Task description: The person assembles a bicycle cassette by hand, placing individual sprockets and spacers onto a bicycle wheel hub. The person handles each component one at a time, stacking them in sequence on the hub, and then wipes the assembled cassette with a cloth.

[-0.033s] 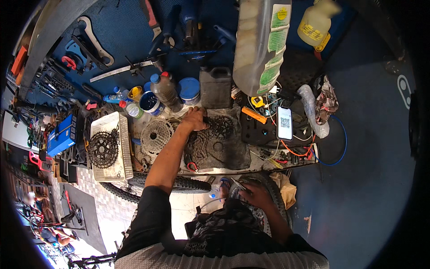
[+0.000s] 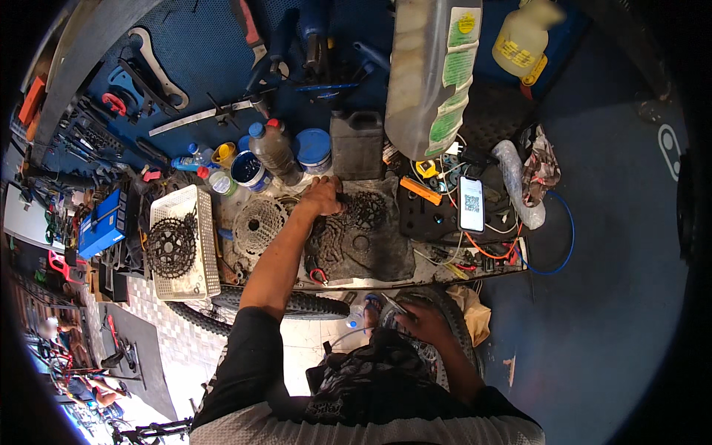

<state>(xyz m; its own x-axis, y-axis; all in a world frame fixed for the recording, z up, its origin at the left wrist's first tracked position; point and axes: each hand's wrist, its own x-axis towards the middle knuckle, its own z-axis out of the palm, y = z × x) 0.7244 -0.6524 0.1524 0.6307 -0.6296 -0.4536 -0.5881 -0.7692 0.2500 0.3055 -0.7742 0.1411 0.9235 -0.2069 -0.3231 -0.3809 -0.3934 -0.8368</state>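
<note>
My left hand [image 2: 322,198] reaches over the bench with its fingers curled down at the upper edge of a dark, grimy mat [image 2: 393,259]; what lies under the fingers is hidden. Just right of it on the mat is a dark bicycle cassette [image 2: 368,211], with a bike chain [image 2: 326,245] coiled below the hand. Left of my forearm lies a big grey cassette [image 2: 258,222]. Down near my body, over a bike tyre [image 2: 452,315], my right hand [image 2: 423,323] is closed around a slim, metal-looking tool [image 2: 394,304] whose kind I cannot make out.
Red-handled pliers [image 2: 318,277] lie at the mat's lower edge. A white basket [image 2: 210,245] at left holds another cassette. Bottles, tubs and a black jerrycan [image 2: 357,144] line the back. A large translucent container [image 2: 423,81] hangs overhead; a phone [image 2: 472,204] and cables lie right.
</note>
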